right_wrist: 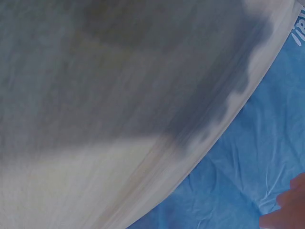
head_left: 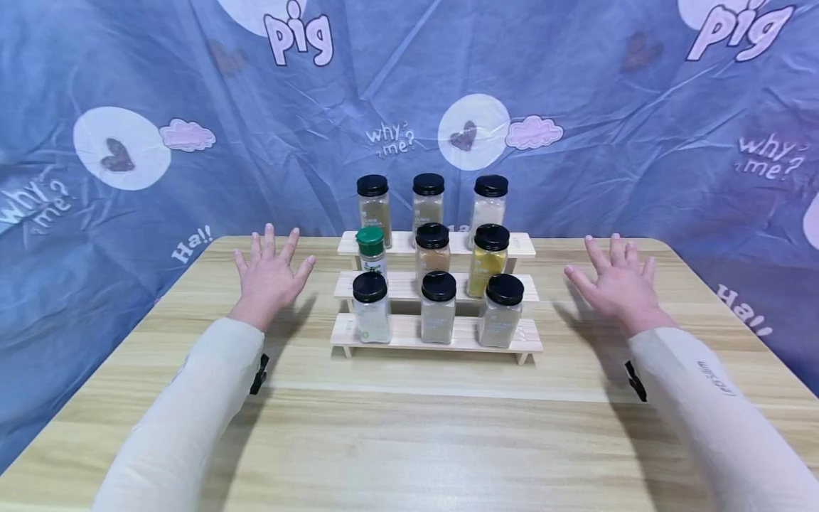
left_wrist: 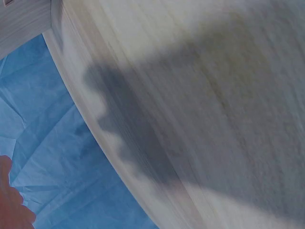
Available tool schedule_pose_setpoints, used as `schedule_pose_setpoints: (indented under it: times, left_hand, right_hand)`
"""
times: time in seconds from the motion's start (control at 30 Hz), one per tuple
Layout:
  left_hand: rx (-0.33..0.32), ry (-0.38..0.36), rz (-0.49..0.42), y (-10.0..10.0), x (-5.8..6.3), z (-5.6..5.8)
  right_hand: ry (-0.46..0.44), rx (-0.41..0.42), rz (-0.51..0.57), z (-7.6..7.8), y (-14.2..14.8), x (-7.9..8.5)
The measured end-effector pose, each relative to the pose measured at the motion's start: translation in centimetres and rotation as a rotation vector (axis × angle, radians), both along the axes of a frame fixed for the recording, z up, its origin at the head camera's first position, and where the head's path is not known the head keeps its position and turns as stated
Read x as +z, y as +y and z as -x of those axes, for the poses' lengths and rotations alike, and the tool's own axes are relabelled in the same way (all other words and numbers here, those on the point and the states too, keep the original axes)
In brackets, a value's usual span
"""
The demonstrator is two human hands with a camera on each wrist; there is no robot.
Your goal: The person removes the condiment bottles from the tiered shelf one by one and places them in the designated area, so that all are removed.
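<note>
In the head view my left hand [head_left: 269,277] is stretched out with fingers spread, left of a three-tier wooden rack [head_left: 409,286]. My right hand [head_left: 617,288] is spread the same way on the rack's right side. Both hold nothing, and their shadows fall on the table below. Square spice jars with black lids fill the tiers, among them a yellow one [head_left: 486,267] and a reddish-brown one [head_left: 433,259] on the middle tier. A green-capped shaker [head_left: 372,252] stands at that tier's left. Pale jars, such as the front left jar [head_left: 372,313], line the bottom tier.
The light wood table [head_left: 409,434] carries the rack near its far edge. Behind it hangs a blue printed cloth [head_left: 269,156]. Each wrist view shows table surface, hand shadow, the table's edge and a sliver of fingers.
</note>
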State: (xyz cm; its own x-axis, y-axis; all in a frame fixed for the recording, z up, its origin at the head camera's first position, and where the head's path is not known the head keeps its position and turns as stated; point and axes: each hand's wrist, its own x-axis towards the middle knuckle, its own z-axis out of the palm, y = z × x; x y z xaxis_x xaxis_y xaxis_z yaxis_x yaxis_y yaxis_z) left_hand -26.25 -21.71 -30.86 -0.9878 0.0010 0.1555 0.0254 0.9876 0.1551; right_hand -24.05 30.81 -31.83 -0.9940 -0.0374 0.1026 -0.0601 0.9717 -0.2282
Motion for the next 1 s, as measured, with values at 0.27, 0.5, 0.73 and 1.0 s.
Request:
schedule_pose_setpoints:
  times: [0.27,0.5,0.73,1.0]
  left_hand:
    - [-0.015,0.010,-0.022,0.1,0.0,-0.1]
    - [-0.088,0.063,-0.160,0.4,-0.4,-0.8]
    - [-0.206,0.078,-0.506,1.7,-0.9,-1.6]
    - [-0.197,0.062,-0.798,3.8,-1.5,-2.6]
  right_hand:
    - [0.032,0.026,0.073,-1.0,-0.5,0.6]
    - [0.126,0.127,0.253,-3.7,-1.9,1.2]
    - [0.273,0.207,0.424,-6.8,-4.8,1.2]
    - [0.354,0.310,0.613,-8.7,-8.5,0.8]
